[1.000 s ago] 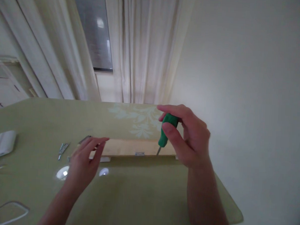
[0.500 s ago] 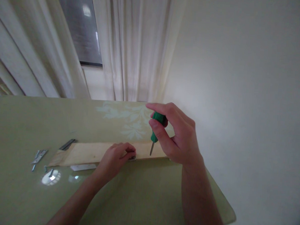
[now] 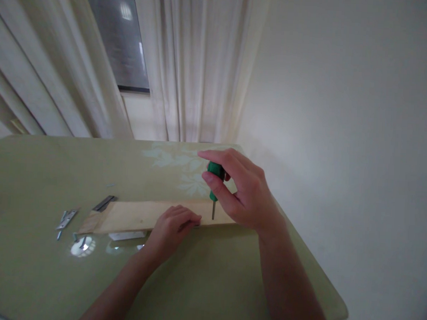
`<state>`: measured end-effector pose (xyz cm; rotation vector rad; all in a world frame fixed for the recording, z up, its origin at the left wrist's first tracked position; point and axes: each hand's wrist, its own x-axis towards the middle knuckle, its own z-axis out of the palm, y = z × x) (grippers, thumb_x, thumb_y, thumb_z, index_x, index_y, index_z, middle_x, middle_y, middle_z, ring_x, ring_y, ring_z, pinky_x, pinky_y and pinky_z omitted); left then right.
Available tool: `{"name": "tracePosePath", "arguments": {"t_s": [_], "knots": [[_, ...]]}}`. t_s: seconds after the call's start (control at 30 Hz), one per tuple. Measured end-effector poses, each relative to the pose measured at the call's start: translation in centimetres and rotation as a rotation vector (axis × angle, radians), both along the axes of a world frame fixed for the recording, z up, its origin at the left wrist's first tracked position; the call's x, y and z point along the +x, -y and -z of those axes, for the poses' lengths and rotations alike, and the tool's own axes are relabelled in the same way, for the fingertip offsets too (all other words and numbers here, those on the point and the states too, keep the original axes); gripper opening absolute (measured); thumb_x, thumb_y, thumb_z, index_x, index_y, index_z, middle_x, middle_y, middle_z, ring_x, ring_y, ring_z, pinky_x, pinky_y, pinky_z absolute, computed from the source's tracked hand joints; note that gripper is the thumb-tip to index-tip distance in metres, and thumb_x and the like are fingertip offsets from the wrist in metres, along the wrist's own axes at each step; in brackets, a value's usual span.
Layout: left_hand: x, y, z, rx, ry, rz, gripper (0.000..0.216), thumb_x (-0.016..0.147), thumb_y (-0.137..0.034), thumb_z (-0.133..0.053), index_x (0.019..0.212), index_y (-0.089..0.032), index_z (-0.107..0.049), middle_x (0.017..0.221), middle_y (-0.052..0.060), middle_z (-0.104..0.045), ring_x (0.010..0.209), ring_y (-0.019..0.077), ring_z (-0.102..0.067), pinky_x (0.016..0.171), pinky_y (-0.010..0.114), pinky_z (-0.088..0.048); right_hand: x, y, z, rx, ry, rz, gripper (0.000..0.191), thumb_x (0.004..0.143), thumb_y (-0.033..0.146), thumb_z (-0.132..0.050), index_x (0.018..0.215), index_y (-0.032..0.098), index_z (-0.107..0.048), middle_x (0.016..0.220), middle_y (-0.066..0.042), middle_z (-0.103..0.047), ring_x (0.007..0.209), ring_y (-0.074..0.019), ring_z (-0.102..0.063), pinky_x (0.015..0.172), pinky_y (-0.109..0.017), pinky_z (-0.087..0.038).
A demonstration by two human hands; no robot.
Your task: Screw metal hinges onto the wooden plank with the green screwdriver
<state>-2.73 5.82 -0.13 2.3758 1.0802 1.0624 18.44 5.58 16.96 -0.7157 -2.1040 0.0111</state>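
Note:
My right hand (image 3: pixel 245 192) is closed around the green handle of a screwdriver (image 3: pixel 214 196), thumb and fingers wrapped on it and the index finger stretched out over its top. The shaft points down, nearly upright, its tip over the wooden board (image 3: pixel 129 215); whether it touches cannot be told. My left hand (image 3: pixel 173 229) rests at the board's near edge, just left of the screwdriver, with thumb and fingertips pinched together. A sliver of small metal shows under those fingertips, mostly hidden. The board lies lengthwise across the table.
A metal hinge-like plate (image 3: pixel 67 218) with screws lies left of the board. A dark flat metal piece (image 3: pixel 104 203) sits at the board's far left corner. Something white (image 3: pixel 127 235) sticks out from under the board. The glossy table (image 3: pixel 208 287) ends at a wall on the right.
The screwdriver has moved slightly left and become more upright, closer to my left hand. My left fingers now cover more of the small metal piece. The view has shifted a little.

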Motion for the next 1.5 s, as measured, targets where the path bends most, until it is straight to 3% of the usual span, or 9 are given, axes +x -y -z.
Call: {"name": "tracePosePath", "arguments": {"t_s": [0.1,0.23,0.57,1.13,1.5], "knots": [[0.1,0.0,0.5,0.095,-0.005,-0.008,0.014,0.102,-0.027,-0.064,0.103,-0.023,-0.077,0.095,0.003,-0.08,0.087,0.0187,-0.069,0.083,0.033,-0.052,-0.5,-0.4,0.5,-0.053,0.023,0.012,0.033,0.105,0.027,-0.06,0.137,0.021,-0.06,0.114,-0.006,-0.073,0.092,-0.0169,-0.068,0.083,-0.031,-0.057],[0.1,0.0,0.9,0.103,0.013,-0.078,0.012,0.099,-0.028,-0.07,0.105,-0.023,-0.078,0.092,0.002,-0.078,0.085,0.0183,-0.07,0.079,0.032,-0.053,-1.0,-0.9,1.1,-0.103,0.049,-0.003,0.03,0.104,0.029,-0.061,0.133,0.021,-0.061,0.114,-0.007,-0.073,0.094,-0.0181,-0.07,0.08,-0.03,-0.058],[0.2,0.0,1.0,0.135,-0.016,-0.051,0.009,0.099,-0.026,-0.068,0.1,-0.023,-0.077,0.099,0.004,-0.079,0.091,0.0213,-0.068,0.083,0.036,-0.054,-1.7,-1.8,1.8,-0.143,0.07,-0.03,0.026,0.104,0.028,-0.062,0.128,0.021,-0.062,0.116,-0.007,-0.073,0.096,-0.0183,-0.07,0.083,-0.031,-0.058],[0.7,0.2,0.1,-0.053,0.004,-0.125,0.013,0.097,-0.027,-0.067,0.094,-0.026,-0.079,0.102,0.004,-0.079,0.097,0.0226,-0.068,0.086,0.036,-0.054,-1.9,-1.8,2.0,-0.103,0.109,-0.021,0.026,0.104,0.027,-0.06,0.128,0.019,-0.063,0.113,-0.008,-0.073,0.096,-0.0186,-0.069,0.089,-0.034,-0.055],[0.7,0.2,-0.1,-0.098,0.011,-0.122,0.011,0.096,-0.027,-0.069,0.091,-0.025,-0.078,0.102,0.003,-0.078,0.098,0.0221,-0.067,0.087,0.037,-0.052,-2.0,-1.9,2.1,-0.142,0.046,-0.068,0.025,0.104,0.029,-0.061,0.127,0.02,-0.064,0.111,-0.006,-0.072,0.091,-0.0157,-0.067,0.08,-0.029,-0.057]]}}
